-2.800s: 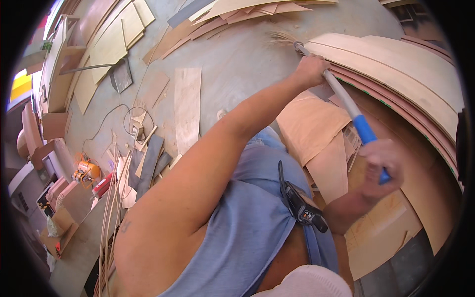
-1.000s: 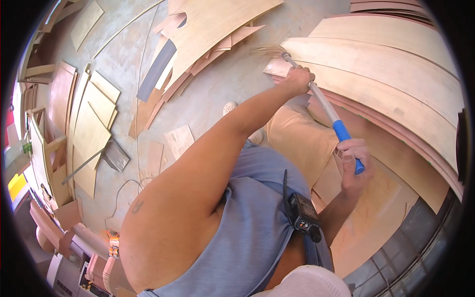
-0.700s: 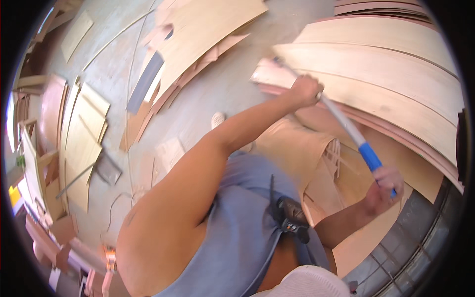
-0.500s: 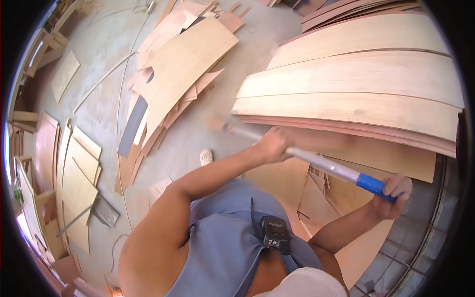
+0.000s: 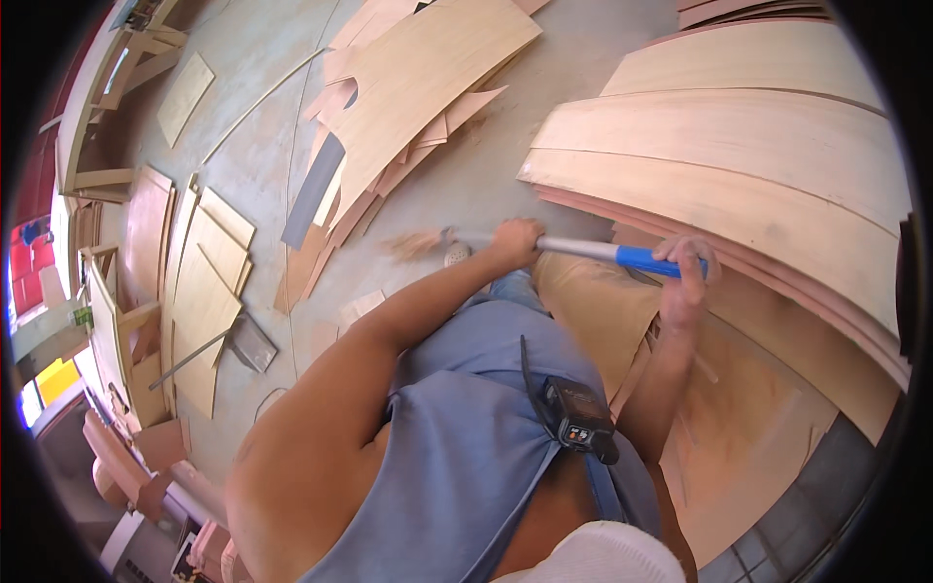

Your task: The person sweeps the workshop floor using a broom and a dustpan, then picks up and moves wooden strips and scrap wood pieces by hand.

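A broom crosses in front of my body, with a silver handle [image 5: 578, 247], a blue grip at its right end and straw-coloured bristles [image 5: 413, 245], slightly blurred, at its left. My left hand [image 5: 517, 243] is wrapped round the silver part of the handle. Round the end of the blue grip curl the fingers of my right hand [image 5: 688, 262]. The bristles hang over or touch the grey floor [image 5: 389, 282] beside my light shoe [image 5: 457, 255]; I cannot tell which.
Long wooden boards [image 5: 719, 146] are stacked at the right. Ahead lies a loose pile of plywood offcuts [image 5: 437, 78]. More panels [image 5: 219, 253] lean at the left beside a long-handled dustpan [image 5: 255, 342]. Thin sheets and scraps [image 5: 748, 418] lie near my right side.
The view has shifted, so the boards and offcuts sit further right. My right hand has come closer to my left, and the broom lies more level.
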Demonstrator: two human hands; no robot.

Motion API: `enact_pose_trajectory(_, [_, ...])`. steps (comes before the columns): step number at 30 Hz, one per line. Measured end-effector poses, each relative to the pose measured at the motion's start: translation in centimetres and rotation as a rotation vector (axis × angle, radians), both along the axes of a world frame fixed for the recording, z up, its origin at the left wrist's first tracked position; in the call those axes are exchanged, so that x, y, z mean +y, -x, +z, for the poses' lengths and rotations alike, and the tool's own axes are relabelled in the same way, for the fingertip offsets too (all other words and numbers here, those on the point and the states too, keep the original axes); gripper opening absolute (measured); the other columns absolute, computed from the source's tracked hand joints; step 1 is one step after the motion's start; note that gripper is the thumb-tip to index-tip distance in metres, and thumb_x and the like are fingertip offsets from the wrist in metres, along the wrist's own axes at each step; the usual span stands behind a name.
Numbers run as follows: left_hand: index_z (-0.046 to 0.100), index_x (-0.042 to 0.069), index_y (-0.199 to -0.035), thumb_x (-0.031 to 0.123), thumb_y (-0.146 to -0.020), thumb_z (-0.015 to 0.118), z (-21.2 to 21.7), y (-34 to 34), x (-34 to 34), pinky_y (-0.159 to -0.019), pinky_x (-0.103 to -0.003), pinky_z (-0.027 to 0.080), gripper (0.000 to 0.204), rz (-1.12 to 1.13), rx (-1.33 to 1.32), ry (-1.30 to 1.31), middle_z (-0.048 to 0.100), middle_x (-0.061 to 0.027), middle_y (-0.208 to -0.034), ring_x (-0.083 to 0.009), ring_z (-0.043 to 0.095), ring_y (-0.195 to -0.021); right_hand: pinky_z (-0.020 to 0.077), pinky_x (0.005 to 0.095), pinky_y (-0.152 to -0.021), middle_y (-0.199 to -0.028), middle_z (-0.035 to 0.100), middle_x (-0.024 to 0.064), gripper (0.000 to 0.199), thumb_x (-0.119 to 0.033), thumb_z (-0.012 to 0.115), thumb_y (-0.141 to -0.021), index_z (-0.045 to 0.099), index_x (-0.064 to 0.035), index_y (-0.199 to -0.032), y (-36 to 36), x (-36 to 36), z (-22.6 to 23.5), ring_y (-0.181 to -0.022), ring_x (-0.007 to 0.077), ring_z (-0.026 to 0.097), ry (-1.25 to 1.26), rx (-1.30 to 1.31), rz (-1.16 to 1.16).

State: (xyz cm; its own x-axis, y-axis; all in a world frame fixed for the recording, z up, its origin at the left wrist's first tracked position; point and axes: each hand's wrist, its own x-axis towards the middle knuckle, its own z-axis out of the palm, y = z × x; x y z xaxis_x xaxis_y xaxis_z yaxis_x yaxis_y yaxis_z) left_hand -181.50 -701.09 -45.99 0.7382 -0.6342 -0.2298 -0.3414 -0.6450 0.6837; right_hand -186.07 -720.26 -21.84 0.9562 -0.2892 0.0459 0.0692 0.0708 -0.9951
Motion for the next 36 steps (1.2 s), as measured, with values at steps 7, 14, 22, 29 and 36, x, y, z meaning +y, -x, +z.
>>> enact_pose_trajectory(7, [0.059,0.016,-0.094,0.012,-0.067,0.065,-1.9,-8.7,-11.0,-0.079,-0.042,0.047,0.027,-0.039,-0.062,-0.007,0.059,-0.0095,-0.094,-0.0311,0.057,-0.094,0.0436,0.0314,-0.071,-0.078,0.06,0.0128,0.021,-0.016,0.055,-0.089,0.05,-0.0005,-0.076,-0.1,-4.2,-0.7,-0.074,0.0198,0.056,0.308,-0.012,-0.181])
enact_pose_trajectory(14, [0.061,0.016,-0.094,0.014,-0.072,0.066,-2.4,-16.1,-17.1,-0.081,-0.039,0.048,0.023,-0.155,-0.152,-0.054,0.059,-0.0078,-0.097,-0.0295,0.056,-0.096,0.0444,0.032,-0.072,-0.08,0.06,0.0146,0.024,-0.019,0.053,-0.092,0.049,-0.0002,-0.077,-2.9,-6.3,-2.6,-0.077,0.0203,0.057,0.409,-0.021,-0.246])
enact_pose_trajectory(22, [0.062,0.017,-0.094,0.017,-0.075,0.065,-2.9,-20.8,-22.0,-0.077,-0.04,0.05,0.019,-0.162,-0.216,-0.058,0.059,-0.0066,-0.099,-0.0279,0.056,-0.099,0.0436,0.0306,-0.071,-0.085,0.06,0.0155,0.023,-0.017,0.054,-0.092,0.049,-0.0002,-0.078,-6.0,-9.0,-3.5,-0.077,0.0194,0.056,0.407,-0.019,-0.245])
enact_pose_trajectory(29, [0.063,0.017,-0.093,0.018,-0.074,0.066,-1.7,-28.0,-24.6,-0.081,-0.038,0.049,0.019,-0.136,-0.261,-0.069,0.059,-0.0054,-0.101,-0.0271,0.056,-0.099,0.0427,0.032,-0.076,-0.088,0.06,0.0159,0.022,-0.017,0.052,-0.092,0.049,-0.001,-0.078,-11.6,-9.1,-3.2,-0.081,0.0213,0.055,0.49,0.019,-0.319])
enact_pose_trajectory(36, [0.065,0.017,-0.077,0.015,-0.067,0.064,3.2,-26.0,-29.0,-0.078,-0.041,0.044,0.01,-0.299,-0.302,0.197,0.065,-0.0067,-0.074,-0.027,0.062,-0.077,0.039,0.0287,-0.074,-0.074,0.048,0.0045,0.023,-0.02,0.052,-0.091,0.048,-0.008,-0.071,-9.7,-20.8,2.2,-0.077,0.0162,0.047,0.317,-0.156,-0.758])
